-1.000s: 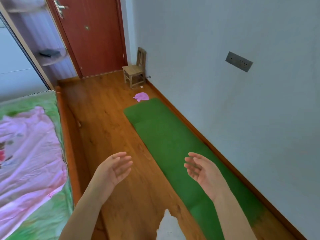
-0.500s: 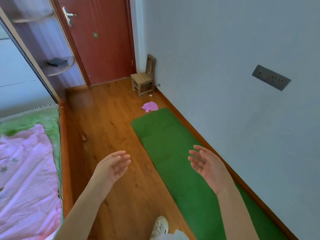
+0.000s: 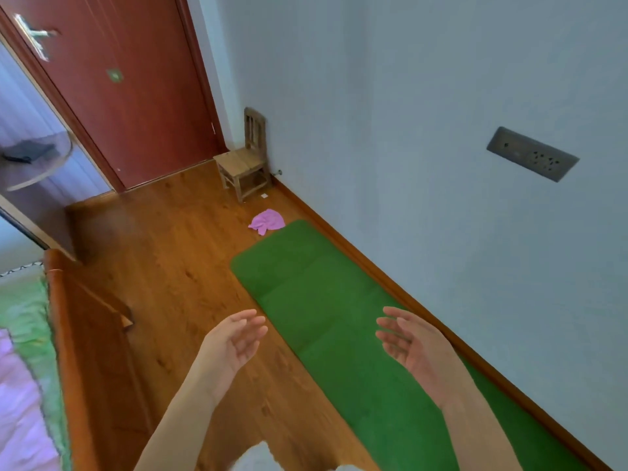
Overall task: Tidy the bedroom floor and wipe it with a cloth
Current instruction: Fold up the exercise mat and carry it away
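Bare wooden floor [image 3: 176,266] runs between bed frame [image 3: 64,317] and green mat [image 3: 326,317] toward the small chair [image 3: 246,164].

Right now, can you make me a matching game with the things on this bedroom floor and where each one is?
Things:
1. cloth
2. mat
3. chair
4. left hand

Places:
A. in the corner beside the door
B. stretched along the wall
C. over the bare wood floor, holding nothing
D. crumpled on the floor between chair and mat

Pairs: 1-D, 2-B, 3-A, 4-C
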`<move>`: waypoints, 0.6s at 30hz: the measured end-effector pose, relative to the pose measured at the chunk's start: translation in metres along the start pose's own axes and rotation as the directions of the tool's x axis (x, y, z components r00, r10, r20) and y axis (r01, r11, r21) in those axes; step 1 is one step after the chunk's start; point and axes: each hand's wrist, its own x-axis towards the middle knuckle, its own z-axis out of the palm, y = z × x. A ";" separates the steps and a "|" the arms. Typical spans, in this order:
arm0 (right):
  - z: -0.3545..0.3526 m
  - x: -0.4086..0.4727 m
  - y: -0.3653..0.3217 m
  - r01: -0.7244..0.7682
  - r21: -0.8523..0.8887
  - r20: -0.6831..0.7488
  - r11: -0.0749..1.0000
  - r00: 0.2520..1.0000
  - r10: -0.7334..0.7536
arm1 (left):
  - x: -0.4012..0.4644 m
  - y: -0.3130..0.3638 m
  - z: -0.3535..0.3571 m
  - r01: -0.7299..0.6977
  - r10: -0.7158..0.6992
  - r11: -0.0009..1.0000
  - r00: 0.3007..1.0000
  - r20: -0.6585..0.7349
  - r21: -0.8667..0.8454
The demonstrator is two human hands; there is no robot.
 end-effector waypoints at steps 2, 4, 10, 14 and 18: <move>0.003 0.013 -0.001 0.004 0.019 -0.039 1.000 0.999 -0.003 | 0.025 0.009 0.000 0.016 -0.016 1.000 1.000 0.015 0.014; 0.010 0.028 0.000 0.019 0.039 -0.075 0.999 0.997 -0.016 | 0.052 0.022 -0.002 0.033 -0.034 0.999 0.999 0.031 0.021; 0.062 0.089 0.008 0.057 0.145 -0.178 0.988 0.984 -0.031 | 0.143 0.079 -0.013 0.062 -0.075 0.993 0.989 0.130 0.100; 0.102 0.138 0.013 0.114 0.218 -0.261 0.969 0.964 -0.055 | 0.201 0.119 -0.020 0.052 -0.100 0.970 0.976 0.196 0.238; 0.128 0.177 0.012 0.137 0.238 -0.314 0.962 0.948 -0.058 | 0.252 0.147 -0.028 0.050 -0.130 0.949 0.962 0.241 0.312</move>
